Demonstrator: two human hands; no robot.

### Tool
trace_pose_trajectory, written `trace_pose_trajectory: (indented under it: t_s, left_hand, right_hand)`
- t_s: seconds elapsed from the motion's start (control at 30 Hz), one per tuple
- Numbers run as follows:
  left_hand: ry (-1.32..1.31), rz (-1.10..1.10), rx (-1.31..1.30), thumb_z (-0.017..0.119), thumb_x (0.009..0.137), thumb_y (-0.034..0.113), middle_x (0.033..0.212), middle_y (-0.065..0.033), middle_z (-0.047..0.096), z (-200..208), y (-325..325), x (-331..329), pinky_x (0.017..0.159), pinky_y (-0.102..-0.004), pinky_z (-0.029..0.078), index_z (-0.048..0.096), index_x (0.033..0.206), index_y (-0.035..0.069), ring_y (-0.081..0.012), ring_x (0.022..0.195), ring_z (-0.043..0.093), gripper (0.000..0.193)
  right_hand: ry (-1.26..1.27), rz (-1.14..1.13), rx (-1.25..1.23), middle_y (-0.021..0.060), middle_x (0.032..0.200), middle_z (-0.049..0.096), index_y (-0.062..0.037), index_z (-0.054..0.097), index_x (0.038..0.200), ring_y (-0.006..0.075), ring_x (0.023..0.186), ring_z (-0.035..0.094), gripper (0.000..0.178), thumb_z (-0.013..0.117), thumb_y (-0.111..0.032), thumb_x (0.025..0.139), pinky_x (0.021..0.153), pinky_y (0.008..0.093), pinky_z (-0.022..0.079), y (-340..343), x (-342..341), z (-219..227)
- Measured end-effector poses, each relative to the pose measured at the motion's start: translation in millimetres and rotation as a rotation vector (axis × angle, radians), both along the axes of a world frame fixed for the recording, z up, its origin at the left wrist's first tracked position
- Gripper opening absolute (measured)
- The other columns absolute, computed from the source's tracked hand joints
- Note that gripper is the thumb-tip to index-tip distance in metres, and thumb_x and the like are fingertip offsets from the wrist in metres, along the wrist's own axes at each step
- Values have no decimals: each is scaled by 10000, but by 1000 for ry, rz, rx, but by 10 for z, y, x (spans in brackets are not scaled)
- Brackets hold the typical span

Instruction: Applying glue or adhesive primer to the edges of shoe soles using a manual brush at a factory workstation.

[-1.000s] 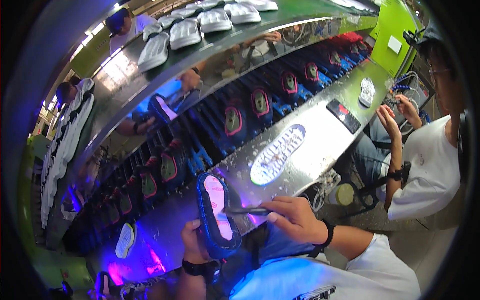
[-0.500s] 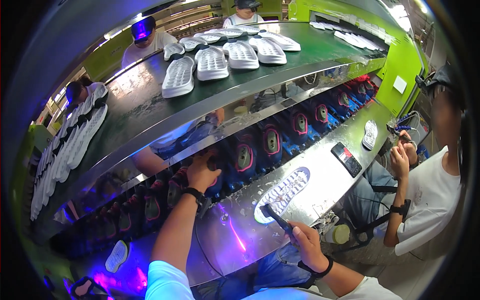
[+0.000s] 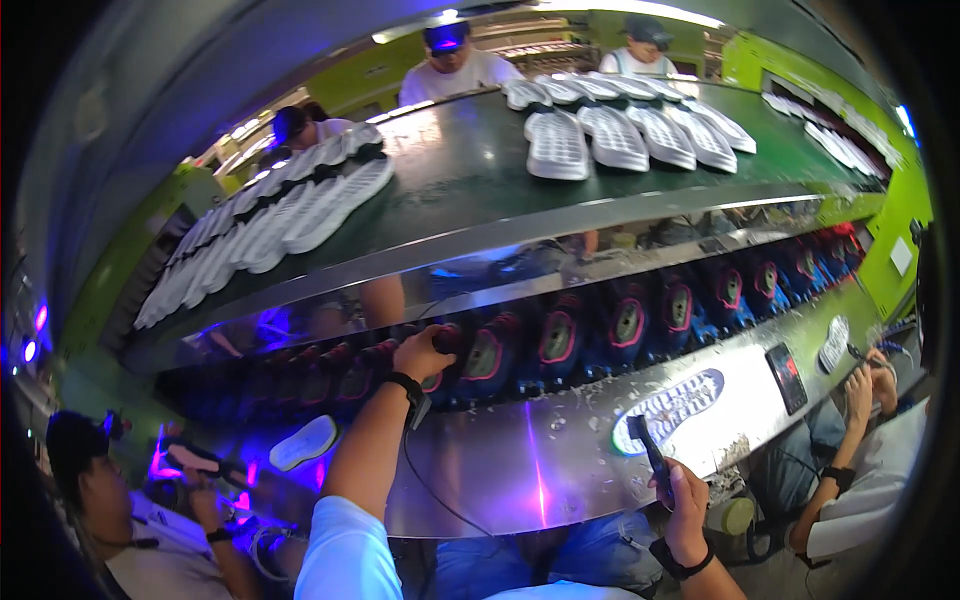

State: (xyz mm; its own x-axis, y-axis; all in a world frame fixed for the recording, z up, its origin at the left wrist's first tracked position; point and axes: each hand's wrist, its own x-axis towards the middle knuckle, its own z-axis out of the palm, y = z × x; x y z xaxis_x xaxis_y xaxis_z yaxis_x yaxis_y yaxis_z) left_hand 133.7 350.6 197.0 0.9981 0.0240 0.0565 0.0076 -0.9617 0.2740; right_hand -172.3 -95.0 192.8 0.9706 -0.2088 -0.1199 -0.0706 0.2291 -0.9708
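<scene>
My left hand (image 3: 424,354) is closed on the upper end of a dark shoe upper (image 3: 445,338), one of a row in a channel below the belt. Black and blue uppers (image 3: 560,335) with pink-edged grey patches stand side by side there. In my right hand (image 3: 688,508) is a black-handled brush (image 3: 654,455), held by its handle. The brush head is at the near end of a white shoe sole (image 3: 682,398), which lies tread pattern up on the metal bench (image 3: 470,460). Whether the bristles touch the sole I cannot tell.
White soles (image 3: 655,135) stand in rows on the green conveyor belt (image 3: 450,205). A phone (image 3: 786,380) and another sole (image 3: 834,345) lie to the right, another sole (image 3: 304,443) to the left. Co-workers sit on both sides; several stand behind the belt. Scraps litter the bench.
My view has swung left, so the scene sits further right and a co-worker at the left shows. My left hand stays on the uppers; my right hand still holds the brush by the sole.
</scene>
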Motion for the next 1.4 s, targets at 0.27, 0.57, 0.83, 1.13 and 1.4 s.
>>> trace_pose_trajectory:
  t_s: [0.27,0.57,0.83,1.13,1.4]
  left_hand:
    - [-191,270,-397,957,649,402,1090,-138,809,278,157,-493,916,-393,584,816,1131,100,-270,1002,774,586]
    - [185,-7,-1695,752,955,115,1228,-74,736,798,-83,-2140,992,-344,572,621,1398,-3,-201,1116,723,476]
    - [283,-32,-1810,764,883,103,1257,-106,720,488,-685,-3050,996,-368,586,535,1460,-18,-250,1076,737,633]
    - [249,-92,-1915,757,783,6,1291,-131,718,353,-780,-3222,1016,-453,592,573,1425,18,-307,1160,717,669]
    - [233,-38,-1953,809,845,114,1379,-115,682,203,-666,-3284,1109,-521,529,534,1508,68,-325,1294,649,720]
  right_hand:
    - [-94,-85,-192,25,846,678,65,726,1244,66,671,501,542,483,-401,1111,600,255,352,121,-183,207]
    - [-61,82,-85,30,1044,690,69,661,1331,92,911,595,374,640,-196,1069,812,251,486,542,-285,314]
    - [-59,319,-144,106,1157,709,46,583,1422,165,1046,654,829,903,-473,862,921,311,532,1242,-94,604]
    - [129,525,361,131,1344,668,53,514,1486,182,1232,635,839,913,-368,881,1056,328,508,1288,-329,513]
    - [95,602,779,104,1539,545,37,411,1584,207,1459,487,819,823,-5,877,1222,346,369,1289,-461,326]
